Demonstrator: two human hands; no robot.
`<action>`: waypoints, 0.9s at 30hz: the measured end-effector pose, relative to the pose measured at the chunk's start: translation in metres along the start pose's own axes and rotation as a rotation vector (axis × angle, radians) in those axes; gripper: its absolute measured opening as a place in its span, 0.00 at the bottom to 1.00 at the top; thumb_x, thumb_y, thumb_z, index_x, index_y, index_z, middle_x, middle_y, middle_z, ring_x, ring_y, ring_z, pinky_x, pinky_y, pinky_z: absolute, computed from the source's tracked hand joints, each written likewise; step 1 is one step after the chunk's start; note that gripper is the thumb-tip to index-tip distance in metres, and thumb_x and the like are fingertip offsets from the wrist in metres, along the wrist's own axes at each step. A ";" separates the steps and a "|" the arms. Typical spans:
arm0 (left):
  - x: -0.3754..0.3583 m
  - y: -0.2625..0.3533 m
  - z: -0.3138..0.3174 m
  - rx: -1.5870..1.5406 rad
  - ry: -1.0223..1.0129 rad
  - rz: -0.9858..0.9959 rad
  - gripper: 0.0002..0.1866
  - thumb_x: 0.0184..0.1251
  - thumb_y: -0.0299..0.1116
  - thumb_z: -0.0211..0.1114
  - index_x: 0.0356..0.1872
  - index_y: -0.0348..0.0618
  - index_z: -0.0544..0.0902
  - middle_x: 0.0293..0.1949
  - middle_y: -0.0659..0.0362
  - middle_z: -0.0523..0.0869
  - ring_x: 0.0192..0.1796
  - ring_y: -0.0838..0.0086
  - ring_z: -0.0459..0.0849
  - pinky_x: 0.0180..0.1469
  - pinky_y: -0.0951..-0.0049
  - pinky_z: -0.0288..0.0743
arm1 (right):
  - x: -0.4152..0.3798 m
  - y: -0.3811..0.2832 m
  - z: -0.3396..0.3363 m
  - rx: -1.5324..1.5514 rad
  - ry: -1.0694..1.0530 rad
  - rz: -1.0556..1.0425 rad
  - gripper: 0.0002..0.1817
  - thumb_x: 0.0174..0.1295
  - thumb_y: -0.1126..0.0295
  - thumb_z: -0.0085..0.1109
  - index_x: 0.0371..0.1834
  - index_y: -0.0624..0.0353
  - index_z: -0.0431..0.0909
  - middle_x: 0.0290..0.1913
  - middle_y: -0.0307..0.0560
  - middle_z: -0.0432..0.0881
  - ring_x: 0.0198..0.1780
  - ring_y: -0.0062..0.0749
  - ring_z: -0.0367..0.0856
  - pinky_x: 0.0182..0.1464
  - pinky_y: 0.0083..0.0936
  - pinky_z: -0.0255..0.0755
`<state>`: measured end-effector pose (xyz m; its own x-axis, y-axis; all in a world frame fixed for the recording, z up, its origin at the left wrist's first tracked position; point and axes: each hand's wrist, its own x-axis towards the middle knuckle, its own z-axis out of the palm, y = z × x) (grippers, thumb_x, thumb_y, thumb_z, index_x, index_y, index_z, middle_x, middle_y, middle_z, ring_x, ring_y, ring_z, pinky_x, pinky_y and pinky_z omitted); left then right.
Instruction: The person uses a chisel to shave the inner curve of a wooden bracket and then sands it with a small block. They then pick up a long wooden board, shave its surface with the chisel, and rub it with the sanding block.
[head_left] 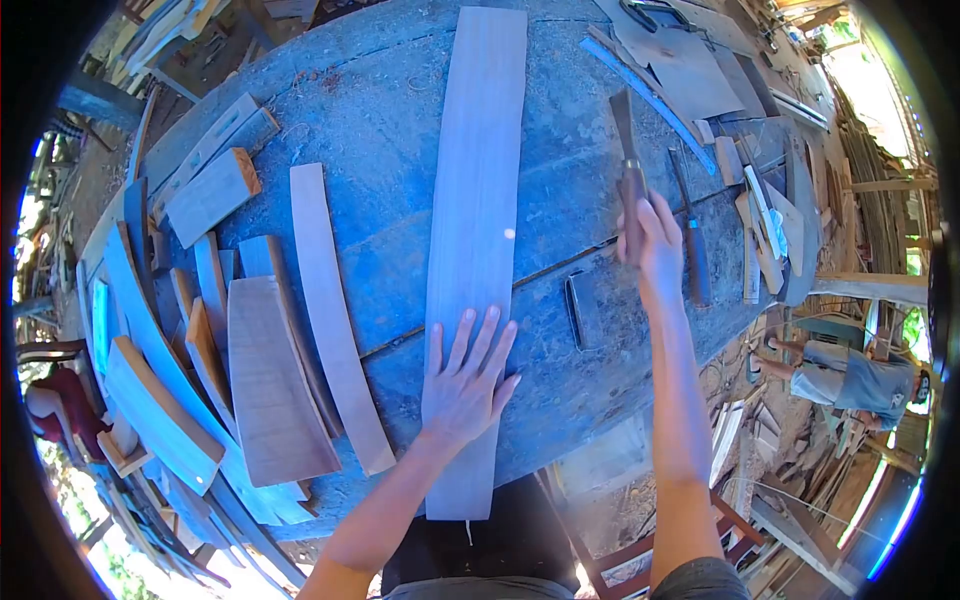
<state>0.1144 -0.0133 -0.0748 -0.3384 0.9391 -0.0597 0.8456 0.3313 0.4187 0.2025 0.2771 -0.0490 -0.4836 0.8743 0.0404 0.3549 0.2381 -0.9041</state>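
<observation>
A long pale wooden board (478,170) lies lengthwise on the worn blue worktable (380,90), its near end reaching over the table's front edge. My left hand (467,375) rests flat on the lower part of the board, fingers spread. To the right of the board, my right hand (652,240) is closed around the wooden handle of a chisel (627,150), its flat blade pointing away from me. Close beside that hand lies a slim tool with a dark handle (698,265). A small dark rectangular block (583,310) sits between the board and my right forearm.
Several cut wood pieces (275,385) and a curved strip (335,310) lie on the left. At the back right are a blue-edged strip (650,105), thin sheets (680,65) and a clamp (655,14). Another person (850,380) is off to the right among scrap wood.
</observation>
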 end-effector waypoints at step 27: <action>-0.015 -0.011 0.010 -0.017 0.123 -0.144 0.37 0.71 0.46 0.57 0.76 0.41 0.60 0.80 0.57 0.55 0.82 0.66 0.49 0.78 0.40 0.37 | -0.211 -0.072 0.065 -0.559 -0.350 -0.006 0.34 0.71 0.69 0.50 0.79 0.52 0.51 0.46 0.62 0.77 0.35 0.59 0.82 0.32 0.49 0.79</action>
<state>0.1144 -0.0297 -0.0877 -0.5045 0.8634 -0.0098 0.7779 0.4594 0.4288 0.2272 0.0484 -0.0197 -0.6851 0.7057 -0.1806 0.6674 0.5089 -0.5437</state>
